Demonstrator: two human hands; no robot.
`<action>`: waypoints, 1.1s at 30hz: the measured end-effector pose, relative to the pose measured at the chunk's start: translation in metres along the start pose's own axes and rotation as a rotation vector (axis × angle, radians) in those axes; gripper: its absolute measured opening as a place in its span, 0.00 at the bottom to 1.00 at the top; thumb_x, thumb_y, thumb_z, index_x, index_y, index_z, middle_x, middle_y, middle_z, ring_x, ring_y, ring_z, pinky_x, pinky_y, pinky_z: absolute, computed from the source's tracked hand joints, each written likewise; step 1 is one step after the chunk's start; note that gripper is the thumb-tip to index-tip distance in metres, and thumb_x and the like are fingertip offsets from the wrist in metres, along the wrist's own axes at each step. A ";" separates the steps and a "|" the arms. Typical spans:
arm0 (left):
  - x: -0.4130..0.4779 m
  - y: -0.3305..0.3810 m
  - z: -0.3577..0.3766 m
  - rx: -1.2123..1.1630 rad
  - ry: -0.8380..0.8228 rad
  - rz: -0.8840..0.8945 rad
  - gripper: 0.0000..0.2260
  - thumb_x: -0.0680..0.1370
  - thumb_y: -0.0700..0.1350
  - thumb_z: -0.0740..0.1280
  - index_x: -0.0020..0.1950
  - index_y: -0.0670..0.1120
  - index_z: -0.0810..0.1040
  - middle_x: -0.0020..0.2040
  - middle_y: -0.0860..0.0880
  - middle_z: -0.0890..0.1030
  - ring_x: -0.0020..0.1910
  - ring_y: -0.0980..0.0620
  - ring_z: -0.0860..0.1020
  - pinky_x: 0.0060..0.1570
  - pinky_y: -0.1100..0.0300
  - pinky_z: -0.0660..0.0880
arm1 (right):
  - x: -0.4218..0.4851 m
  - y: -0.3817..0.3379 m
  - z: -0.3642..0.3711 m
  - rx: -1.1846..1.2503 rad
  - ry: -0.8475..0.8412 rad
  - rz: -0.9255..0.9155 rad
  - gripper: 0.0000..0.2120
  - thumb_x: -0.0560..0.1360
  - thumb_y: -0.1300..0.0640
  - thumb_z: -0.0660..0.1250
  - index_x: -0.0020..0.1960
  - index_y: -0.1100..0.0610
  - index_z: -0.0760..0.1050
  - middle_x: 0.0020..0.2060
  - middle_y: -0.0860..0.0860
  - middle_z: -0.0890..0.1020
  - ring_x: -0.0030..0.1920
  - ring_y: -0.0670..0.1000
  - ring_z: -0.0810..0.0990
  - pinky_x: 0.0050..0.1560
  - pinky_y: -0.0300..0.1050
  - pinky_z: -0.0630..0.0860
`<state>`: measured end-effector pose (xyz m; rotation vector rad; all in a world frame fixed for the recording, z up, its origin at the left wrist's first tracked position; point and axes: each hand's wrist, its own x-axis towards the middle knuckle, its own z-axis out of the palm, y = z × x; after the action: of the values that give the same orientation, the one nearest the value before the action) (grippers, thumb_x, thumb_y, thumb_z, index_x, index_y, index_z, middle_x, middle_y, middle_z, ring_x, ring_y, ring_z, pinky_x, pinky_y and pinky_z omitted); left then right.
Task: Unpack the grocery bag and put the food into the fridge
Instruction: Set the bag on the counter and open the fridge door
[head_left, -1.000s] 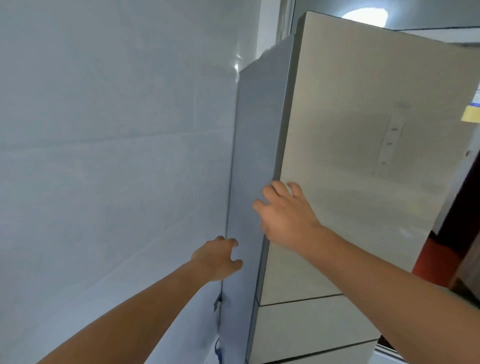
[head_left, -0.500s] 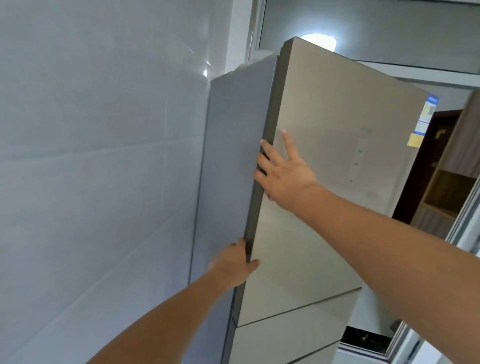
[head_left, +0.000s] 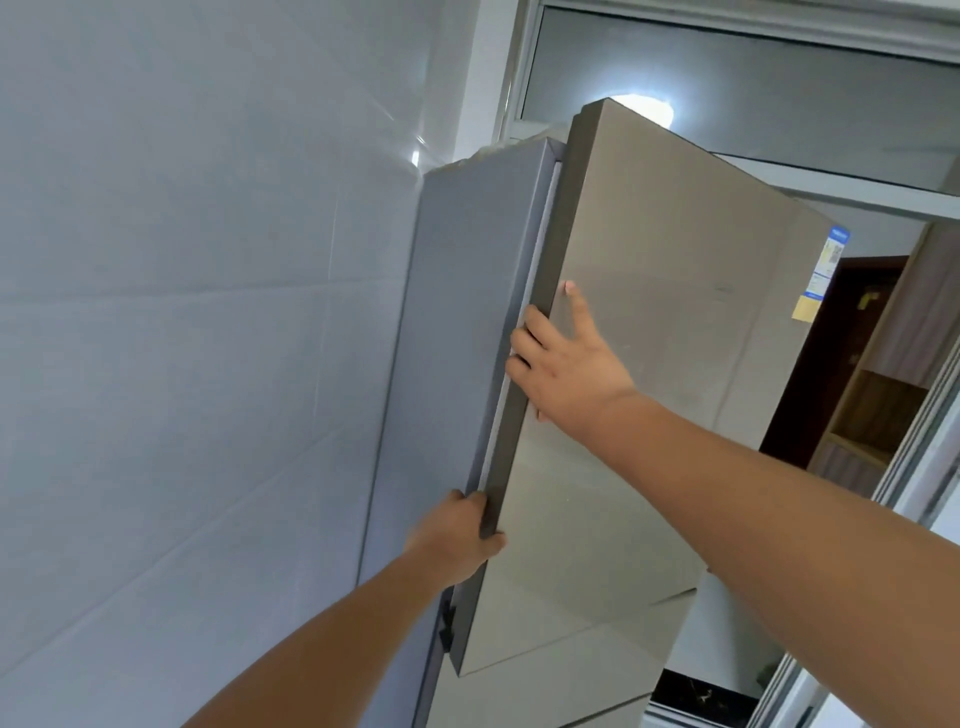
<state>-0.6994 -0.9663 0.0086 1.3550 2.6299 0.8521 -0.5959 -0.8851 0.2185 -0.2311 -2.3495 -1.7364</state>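
A tall fridge with a grey side panel stands against the tiled wall. Its beige upper door is swung a little way out, and a white seal shows in the gap along its left edge. My left hand grips that left edge low down, fingers hooked behind it and thumb on the front. My right hand holds the same edge higher up, most fingers wrapped over it and the forefinger lying straight on the door face. No grocery bag or food is in view.
A white tiled wall fills the left side, close beside the fridge. Lower fridge drawers sit below the door. To the right are a dark doorway, a wooden shelf unit and a sliding-door frame. A label is stuck on the door's right edge.
Both hands moved onto the door's left edge and took hold of it. The upper door has swung outward, opening a gap to the fridge body.
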 end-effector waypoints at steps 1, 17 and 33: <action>-0.006 0.003 0.003 -0.015 0.002 0.002 0.20 0.77 0.61 0.65 0.63 0.51 0.72 0.55 0.49 0.72 0.50 0.48 0.78 0.54 0.49 0.79 | -0.009 0.001 -0.002 0.000 0.011 0.001 0.27 0.81 0.49 0.63 0.76 0.57 0.62 0.72 0.61 0.63 0.77 0.65 0.52 0.69 0.81 0.46; -0.103 0.111 0.057 -0.191 -0.019 0.323 0.20 0.67 0.64 0.74 0.41 0.50 0.74 0.56 0.57 0.72 0.51 0.56 0.75 0.56 0.55 0.75 | -0.215 0.051 -0.015 0.126 0.117 0.033 0.38 0.77 0.30 0.54 0.71 0.61 0.69 0.67 0.62 0.71 0.76 0.64 0.60 0.70 0.77 0.50; -0.143 0.239 0.126 0.046 0.022 0.695 0.16 0.73 0.63 0.61 0.52 0.57 0.81 0.54 0.58 0.71 0.68 0.52 0.62 0.67 0.49 0.60 | -0.330 0.056 0.013 0.175 -0.035 0.107 0.18 0.78 0.54 0.62 0.63 0.64 0.73 0.53 0.60 0.76 0.55 0.63 0.74 0.63 0.60 0.68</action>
<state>-0.3990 -0.9105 -0.0052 2.3309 2.1900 0.8510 -0.2643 -0.8569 0.1803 -0.3532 -2.4482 -1.4807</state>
